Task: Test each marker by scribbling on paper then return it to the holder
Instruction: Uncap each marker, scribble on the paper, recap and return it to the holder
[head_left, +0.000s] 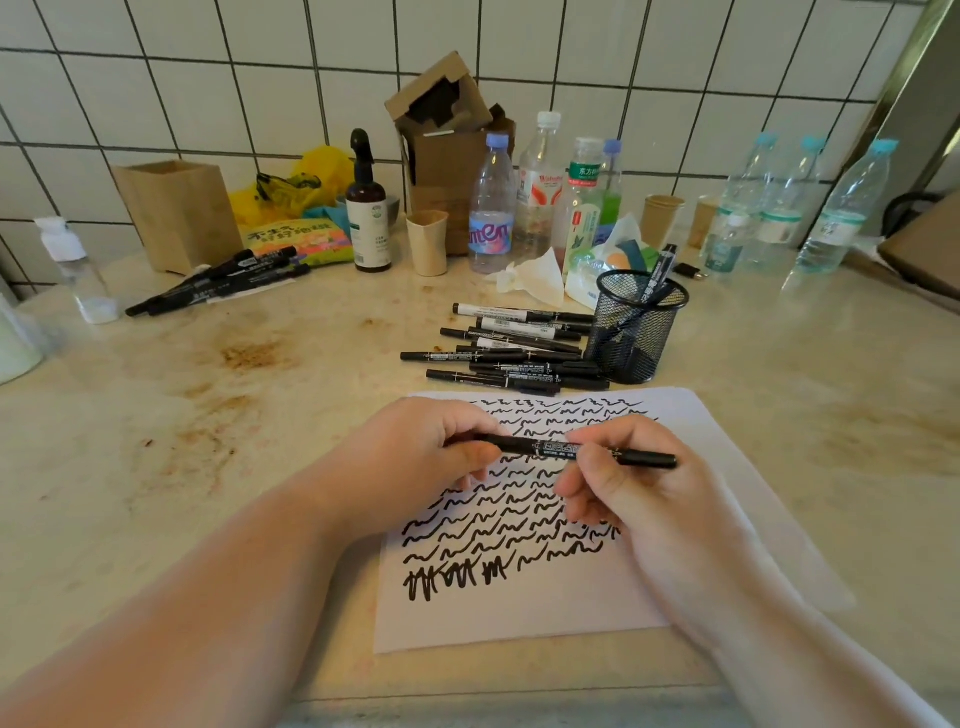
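Black marker (558, 449): horizontal above scribbled paper (524, 618), left hand (415, 457) and right hand (634, 488) each gripping one end. Mesh holder (636, 332): behind paper, on counter (260, 415)

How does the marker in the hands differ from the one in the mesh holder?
The held marker lies level above the paper, gripped by left hand and right hand; the holder marker leans upright in the mesh holder, untouched. Both are black with printed labels.

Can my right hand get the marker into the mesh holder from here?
Probably yes. The mesh holder stands just beyond the paper, its mouth open with one marker inside, nothing between; but both hands, left and right, grip the marker.
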